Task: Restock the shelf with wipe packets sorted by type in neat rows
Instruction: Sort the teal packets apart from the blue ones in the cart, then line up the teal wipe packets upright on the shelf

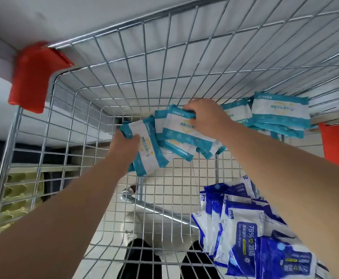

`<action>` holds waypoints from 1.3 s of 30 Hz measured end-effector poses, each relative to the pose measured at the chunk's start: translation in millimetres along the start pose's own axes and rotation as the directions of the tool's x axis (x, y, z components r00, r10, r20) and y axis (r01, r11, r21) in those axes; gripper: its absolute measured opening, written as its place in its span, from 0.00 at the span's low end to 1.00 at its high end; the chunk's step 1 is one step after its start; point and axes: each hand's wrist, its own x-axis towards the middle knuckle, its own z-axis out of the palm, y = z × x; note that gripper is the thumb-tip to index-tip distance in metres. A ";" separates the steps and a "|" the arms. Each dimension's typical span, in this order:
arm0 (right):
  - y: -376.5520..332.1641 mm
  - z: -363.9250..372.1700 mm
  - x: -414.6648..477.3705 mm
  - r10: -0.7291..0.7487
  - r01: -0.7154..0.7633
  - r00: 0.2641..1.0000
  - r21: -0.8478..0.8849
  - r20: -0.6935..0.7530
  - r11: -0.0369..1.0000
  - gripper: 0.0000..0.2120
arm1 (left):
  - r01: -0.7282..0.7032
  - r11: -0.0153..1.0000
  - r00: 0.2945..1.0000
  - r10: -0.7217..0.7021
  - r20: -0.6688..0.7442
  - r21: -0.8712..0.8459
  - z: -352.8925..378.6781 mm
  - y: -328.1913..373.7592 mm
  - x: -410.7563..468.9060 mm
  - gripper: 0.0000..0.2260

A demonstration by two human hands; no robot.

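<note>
Head view. Both bare forearms reach forward and down into a wire cart (124,77) with a red corner guard (32,77) at its far left rim.

The left hand (125,141) is curled round the far short end of one teal packet (148,152). The packet's long axis runs from the hand back toward the viewer, and its printed face is up.

The right hand (204,115), knuckles up, pinches the far edge of a fanned teal bundle (184,129) of several overlapping packets, which hang toward the viewer and lap against the left hand's packet.

Just right of the right hand, against the far right wall of the cart, lies the loose teal stack (281,113), with long axes roughly crosswise. The right hand is plainly the nearer one to it.

The blue packets (245,228), marked 75%, form a separate heap in the near right corner under the right forearm, well apart from the teal ones. The two types thus lie sorted inside the cart.

No shelf row is identifiable in this view. The step in hand appears to be gathering teal packets. The next reach probably goes rightward to the teal stack, and the fanned bundle, held by one edge only, may slip.
</note>
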 end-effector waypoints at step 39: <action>-112.2 -187.4 -172.6 0.019 0.041 0.949 0.182 -0.315 0.982 0.12 | -0.305 0.941 0.952 0.296 -0.082 -0.148 -103.5 104.5 -216.9 0.13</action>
